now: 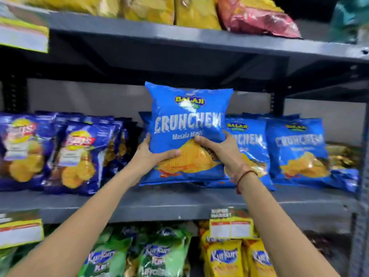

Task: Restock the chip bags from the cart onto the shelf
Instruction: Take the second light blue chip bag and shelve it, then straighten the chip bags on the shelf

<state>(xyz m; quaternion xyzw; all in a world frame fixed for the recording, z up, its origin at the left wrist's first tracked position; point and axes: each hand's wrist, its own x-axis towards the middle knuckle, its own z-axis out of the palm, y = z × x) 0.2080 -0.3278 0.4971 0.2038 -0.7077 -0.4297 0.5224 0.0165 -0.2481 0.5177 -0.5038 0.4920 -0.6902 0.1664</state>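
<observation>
A light-blue Crunchem chip bag (185, 120) stands upright at the front of the grey middle shelf (179, 204). My left hand (148, 156) grips its lower left side, thumb across the front. My right hand (221, 150) holds its lower right side, thumb on the chip picture; a red thread is tied around that wrist. To its right stand two more Crunchem bags (299, 148), one partly hidden behind my right hand. The cart is out of view.
Dark-blue Lays bags (75, 156) fill the shelf's left part. The upper shelf (179, 35) holds yellow and red bags. Green and yellow Kurkure bags (223, 258) sit below. A metal upright (361, 216) borders the right. Price labels (231, 226) hang on the shelf edges.
</observation>
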